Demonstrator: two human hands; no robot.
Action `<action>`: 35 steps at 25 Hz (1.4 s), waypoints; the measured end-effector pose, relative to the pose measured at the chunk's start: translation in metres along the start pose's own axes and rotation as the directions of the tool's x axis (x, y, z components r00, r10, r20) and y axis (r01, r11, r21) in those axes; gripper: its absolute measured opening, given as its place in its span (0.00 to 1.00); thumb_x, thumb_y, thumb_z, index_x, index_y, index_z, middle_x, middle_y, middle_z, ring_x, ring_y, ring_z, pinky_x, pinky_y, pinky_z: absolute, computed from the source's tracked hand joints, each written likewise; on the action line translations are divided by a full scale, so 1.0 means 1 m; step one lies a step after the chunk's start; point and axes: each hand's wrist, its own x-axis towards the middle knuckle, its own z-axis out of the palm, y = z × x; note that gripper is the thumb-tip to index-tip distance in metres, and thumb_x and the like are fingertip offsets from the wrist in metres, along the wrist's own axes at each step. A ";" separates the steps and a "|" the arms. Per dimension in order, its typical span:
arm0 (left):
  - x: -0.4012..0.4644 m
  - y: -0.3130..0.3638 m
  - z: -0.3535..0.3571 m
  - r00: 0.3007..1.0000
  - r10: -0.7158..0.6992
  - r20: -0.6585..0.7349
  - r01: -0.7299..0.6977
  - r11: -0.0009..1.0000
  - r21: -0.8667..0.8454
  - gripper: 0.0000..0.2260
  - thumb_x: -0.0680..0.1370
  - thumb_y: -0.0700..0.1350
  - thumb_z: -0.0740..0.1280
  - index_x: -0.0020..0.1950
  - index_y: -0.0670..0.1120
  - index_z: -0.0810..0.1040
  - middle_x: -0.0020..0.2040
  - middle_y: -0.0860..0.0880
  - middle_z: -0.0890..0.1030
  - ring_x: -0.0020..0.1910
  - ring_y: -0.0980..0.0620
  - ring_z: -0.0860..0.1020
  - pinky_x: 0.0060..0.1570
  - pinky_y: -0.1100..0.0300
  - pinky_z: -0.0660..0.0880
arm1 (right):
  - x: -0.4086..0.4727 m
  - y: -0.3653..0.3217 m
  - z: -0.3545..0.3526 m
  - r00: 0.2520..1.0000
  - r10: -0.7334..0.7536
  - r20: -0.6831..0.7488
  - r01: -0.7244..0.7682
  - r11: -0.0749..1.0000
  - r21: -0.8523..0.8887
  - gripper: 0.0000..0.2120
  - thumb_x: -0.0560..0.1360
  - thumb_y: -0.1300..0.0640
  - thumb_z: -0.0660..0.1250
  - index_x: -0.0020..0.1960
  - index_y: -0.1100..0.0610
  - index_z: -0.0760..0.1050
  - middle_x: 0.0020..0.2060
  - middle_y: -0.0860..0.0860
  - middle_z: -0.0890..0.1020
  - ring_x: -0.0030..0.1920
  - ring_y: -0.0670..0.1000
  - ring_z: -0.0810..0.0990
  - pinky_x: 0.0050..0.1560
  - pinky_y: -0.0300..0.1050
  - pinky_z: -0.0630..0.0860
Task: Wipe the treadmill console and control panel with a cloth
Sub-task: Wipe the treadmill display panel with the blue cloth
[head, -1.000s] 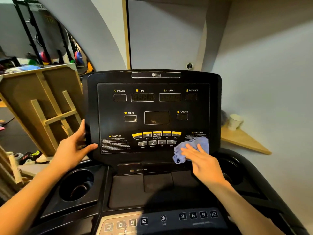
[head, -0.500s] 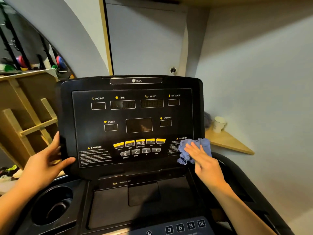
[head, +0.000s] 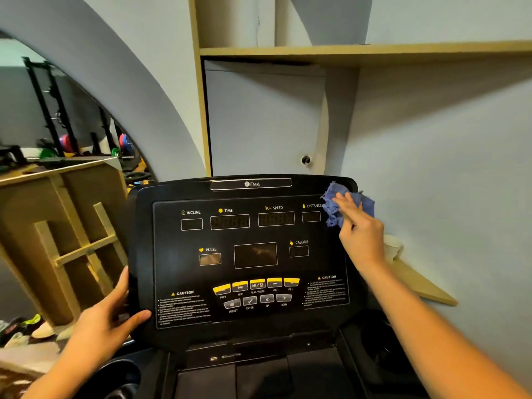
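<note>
The black treadmill console fills the middle of the view, with display windows on top and yellow buttons low on its control panel. My right hand presses a crumpled blue cloth flat against the console's upper right corner, beside the DISTANCE window. My left hand grips the console's lower left edge, thumb on the front face.
A wooden frame leans to the left of the console. A wooden ledge juts from the wall on the right, behind my right forearm. A shelf runs overhead. Cup holders flank the lower tray.
My right hand has slid the cloth from the lower right caution label up to the console's top right corner. The view has tilted upward. My left hand keeps its grip.
</note>
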 end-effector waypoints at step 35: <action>-0.004 0.004 -0.010 0.995 0.064 0.083 -0.066 0.998 0.021 0.42 0.74 0.43 0.74 0.77 0.60 0.50 0.71 0.49 0.74 0.69 0.46 0.73 0.69 0.49 0.70 | -0.139 -0.249 0.167 0.786 -0.472 0.399 0.421 0.881 0.213 0.20 0.72 0.64 0.68 0.64 0.57 0.78 0.64 0.51 0.78 0.70 0.50 0.71 0.74 0.58 0.59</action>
